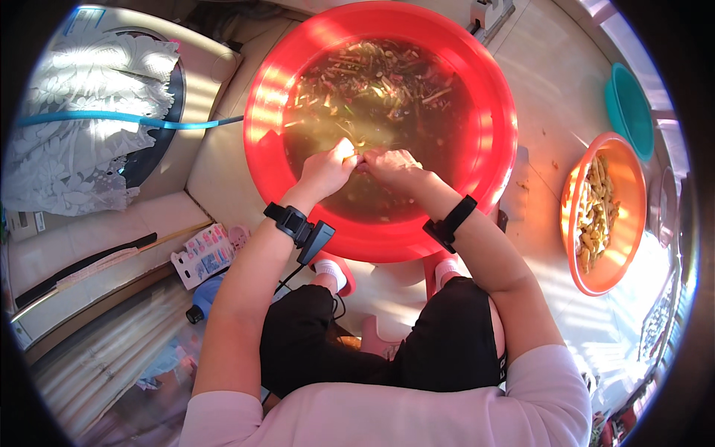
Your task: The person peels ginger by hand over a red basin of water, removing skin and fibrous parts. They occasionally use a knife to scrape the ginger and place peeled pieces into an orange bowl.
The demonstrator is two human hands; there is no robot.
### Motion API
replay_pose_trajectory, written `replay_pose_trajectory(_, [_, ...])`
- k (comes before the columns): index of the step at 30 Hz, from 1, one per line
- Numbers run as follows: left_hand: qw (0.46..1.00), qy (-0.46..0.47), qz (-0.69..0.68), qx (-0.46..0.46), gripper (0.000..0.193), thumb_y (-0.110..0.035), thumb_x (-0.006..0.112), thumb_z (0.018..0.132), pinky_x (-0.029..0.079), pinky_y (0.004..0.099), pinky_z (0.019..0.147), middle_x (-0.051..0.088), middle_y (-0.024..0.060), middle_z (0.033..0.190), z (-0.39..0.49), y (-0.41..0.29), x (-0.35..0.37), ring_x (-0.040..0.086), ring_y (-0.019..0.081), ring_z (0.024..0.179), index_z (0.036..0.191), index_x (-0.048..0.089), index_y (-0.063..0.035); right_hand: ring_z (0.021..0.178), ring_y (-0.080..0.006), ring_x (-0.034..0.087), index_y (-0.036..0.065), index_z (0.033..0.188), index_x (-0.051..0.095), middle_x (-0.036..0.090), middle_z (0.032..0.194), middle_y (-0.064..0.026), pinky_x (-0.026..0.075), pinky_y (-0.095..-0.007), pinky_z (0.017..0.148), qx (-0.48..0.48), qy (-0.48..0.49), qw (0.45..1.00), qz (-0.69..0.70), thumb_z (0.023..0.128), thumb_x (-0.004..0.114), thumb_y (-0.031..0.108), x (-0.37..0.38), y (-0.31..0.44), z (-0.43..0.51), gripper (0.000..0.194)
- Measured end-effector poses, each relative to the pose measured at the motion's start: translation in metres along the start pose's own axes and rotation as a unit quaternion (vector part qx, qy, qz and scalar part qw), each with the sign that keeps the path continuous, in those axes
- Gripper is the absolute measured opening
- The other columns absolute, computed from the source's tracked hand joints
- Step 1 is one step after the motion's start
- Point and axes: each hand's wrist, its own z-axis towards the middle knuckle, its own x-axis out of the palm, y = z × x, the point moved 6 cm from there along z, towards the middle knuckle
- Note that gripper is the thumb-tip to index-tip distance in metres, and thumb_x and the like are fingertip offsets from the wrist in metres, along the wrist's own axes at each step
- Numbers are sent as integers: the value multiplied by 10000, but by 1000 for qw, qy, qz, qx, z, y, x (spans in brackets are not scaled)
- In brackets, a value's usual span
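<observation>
A large red plastic basin (262,112) holds murky water (385,125) with many plant scraps floating, mostly at its far side. Above the near half of the water, my left hand (330,170) and my right hand (392,166) meet with fingers curled together. Between their fingertips they pinch something small; a thin yellowish bit shows just beyond them, and the rest is hidden by the fingers. Both wrists wear black straps, the left one with a dark device.
At right on the tiled floor stands an orange basin (570,223) of knobbly yellow-brown pieces (597,212), perhaps roots, beside a teal basin (631,112). A blue hose (184,125) crosses a lace-covered appliance (215,61) at left. A blue bottle (209,293) lies near my left knee.
</observation>
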Motion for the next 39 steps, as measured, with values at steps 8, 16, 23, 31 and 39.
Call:
replay_pose_trajectory(8, [998,-4,56,-9,325,-393,490,914,474,455,692,657,147,888,-5,6,7,614,369,845,1014,484,-84,778,-298,658,60,867,634,661,833,-129,516,-404,655,2,-57,994,-90,907,508,264,19,7,9,243])
replay_pose_trajectory(16, [991,-33,123,-38,342,-384,480,924,479,451,670,657,171,837,-7,10,16,628,370,776,1017,480,-55,831,-234,674,99,910,669,688,871,-83,527,-355,703,63,-4,988,-141,863,528,200,28,15,11,179])
replay_pose_trajectory(23, [982,-121,-117,-80,298,-374,492,913,465,478,615,646,146,728,6,19,10,628,367,727,1004,489,-91,771,-263,677,98,877,654,681,804,-104,531,-383,652,95,-93,984,-122,847,542,207,-2,8,17,159])
replay_pose_trajectory(31, [980,-193,48,-20,229,-359,504,915,473,461,616,666,128,821,6,0,7,629,366,742,986,527,-142,734,-256,645,127,856,635,658,794,-66,507,-398,625,-53,-196,975,-91,892,500,296,-19,5,0,218])
replay_pose_trajectory(39, [895,-15,-414,-164,328,-385,466,954,369,238,478,646,-5,874,7,51,10,541,84,585,1171,523,-145,879,-276,604,122,964,658,635,887,-72,492,-369,774,11,-317,948,-21,882,536,263,-38,-41,-10,204])
